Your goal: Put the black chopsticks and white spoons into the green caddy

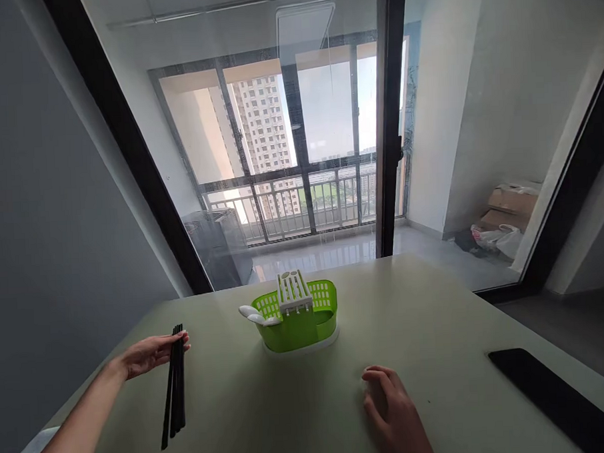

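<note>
A bundle of several black chopsticks [177,385] is held near its far end by my left hand [150,353], over the left part of the table. Their near ends spread a little apart. My right hand [393,409] rests at the table's front, right of the middle, fingers loosely curled and apart, with nothing visible in them. Between the hands, farther back, stands a green cutlery basket [289,334] with a white base. A white slotted rack [293,291] sits across its top. White spoons [256,315] lean over the basket's left side.
The pale green table [229,396] reaches up to a glass sliding door with a dark frame [387,116]. A flat black object [554,389] lies at the table's right. Beyond the glass, cardboard boxes and bags [506,217] are piled on the floor.
</note>
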Available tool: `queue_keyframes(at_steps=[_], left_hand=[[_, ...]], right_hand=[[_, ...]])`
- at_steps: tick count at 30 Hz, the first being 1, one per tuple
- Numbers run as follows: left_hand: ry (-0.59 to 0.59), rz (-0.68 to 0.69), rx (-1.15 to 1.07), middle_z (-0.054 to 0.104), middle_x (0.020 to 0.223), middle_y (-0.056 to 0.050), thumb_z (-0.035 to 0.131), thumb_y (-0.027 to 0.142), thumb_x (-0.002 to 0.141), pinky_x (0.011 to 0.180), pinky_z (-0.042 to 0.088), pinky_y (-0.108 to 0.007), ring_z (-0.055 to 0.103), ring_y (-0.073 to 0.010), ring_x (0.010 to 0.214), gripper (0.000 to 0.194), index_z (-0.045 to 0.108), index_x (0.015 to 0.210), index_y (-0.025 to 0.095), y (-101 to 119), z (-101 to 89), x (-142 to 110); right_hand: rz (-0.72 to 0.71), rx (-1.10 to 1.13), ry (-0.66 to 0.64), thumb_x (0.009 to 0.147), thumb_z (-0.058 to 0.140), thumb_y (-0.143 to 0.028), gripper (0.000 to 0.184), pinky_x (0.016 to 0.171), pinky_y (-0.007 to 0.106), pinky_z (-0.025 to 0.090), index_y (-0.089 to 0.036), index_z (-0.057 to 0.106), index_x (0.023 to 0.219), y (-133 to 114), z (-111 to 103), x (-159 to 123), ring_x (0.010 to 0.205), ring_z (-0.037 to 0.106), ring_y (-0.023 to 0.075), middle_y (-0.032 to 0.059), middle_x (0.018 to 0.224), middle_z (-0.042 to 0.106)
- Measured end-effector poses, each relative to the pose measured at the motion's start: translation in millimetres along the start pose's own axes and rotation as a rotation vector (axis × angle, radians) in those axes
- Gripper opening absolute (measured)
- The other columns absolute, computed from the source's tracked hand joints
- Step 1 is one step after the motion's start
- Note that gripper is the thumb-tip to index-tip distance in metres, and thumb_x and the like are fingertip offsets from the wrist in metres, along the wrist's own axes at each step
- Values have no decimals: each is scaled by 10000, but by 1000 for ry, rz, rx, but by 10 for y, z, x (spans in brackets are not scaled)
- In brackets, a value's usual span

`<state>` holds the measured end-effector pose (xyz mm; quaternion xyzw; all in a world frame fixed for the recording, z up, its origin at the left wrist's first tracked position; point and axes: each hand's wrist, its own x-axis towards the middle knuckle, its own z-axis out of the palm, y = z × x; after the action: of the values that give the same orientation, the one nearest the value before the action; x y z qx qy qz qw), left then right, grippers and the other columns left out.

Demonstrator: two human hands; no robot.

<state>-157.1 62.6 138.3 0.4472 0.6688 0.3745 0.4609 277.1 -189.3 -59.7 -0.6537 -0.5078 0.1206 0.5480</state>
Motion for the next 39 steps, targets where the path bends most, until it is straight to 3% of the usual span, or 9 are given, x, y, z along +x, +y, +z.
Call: queue_keyframes(at_steps=[2,5,11,16,22,34,39], left_hand=[[-148,-141,112,803,846,-98,1008,276,418,688,676,-341,778,-366,905,403,734,699,183,-79,-64,4],[-323,-257,253,806,919,-121,1018,321,352,765,661,-299,769,-351,978,450,743,688,199,-167,-137,55],[-456,-289,415,798,920,-155,1009,272,335,693,640,-296,783,-347,885,438,720,653,189,-244,-131,113],[-484,-262,444,792,852,-190,1001,339,342,690,640,-391,779,-378,816,447,673,612,200,-241,-46,76],[-520,-245,514,784,904,-218,984,372,410,679,633,-351,778,-338,790,411,713,649,174,-224,-8,112],[-392,-196,543,709,625,-107,975,360,328,449,548,-301,692,-265,544,462,620,572,191,-282,-18,289],[-371,-174,546,665,567,-61,982,376,340,431,519,-256,648,-212,507,476,617,580,188,-322,-6,298]], right_hand=[[2,-4,4,852,514,-296,210,866,356,563,-231,661,987,-5,-1,3,1019,680,245,96,1140,659],[17,-12,1,846,520,-296,213,858,350,564,-233,664,990,13,10,-7,1018,681,244,96,1158,657],[28,-18,-37,856,513,-291,225,902,363,550,-230,664,1011,66,28,-35,1057,664,251,111,1191,643],[32,-34,-30,842,518,-285,219,896,358,552,-230,671,988,33,11,-33,1046,668,248,104,1184,651],[30,-32,-59,867,505,-313,203,871,357,564,-226,676,932,-53,-29,-16,1029,679,248,111,1156,657],[30,-36,-76,872,482,-317,213,878,370,559,-231,675,902,-51,-32,3,1026,675,248,107,1131,653],[35,-32,-77,869,492,-319,208,879,367,561,-230,677,905,-53,-45,-9,1020,680,247,105,1140,648]])
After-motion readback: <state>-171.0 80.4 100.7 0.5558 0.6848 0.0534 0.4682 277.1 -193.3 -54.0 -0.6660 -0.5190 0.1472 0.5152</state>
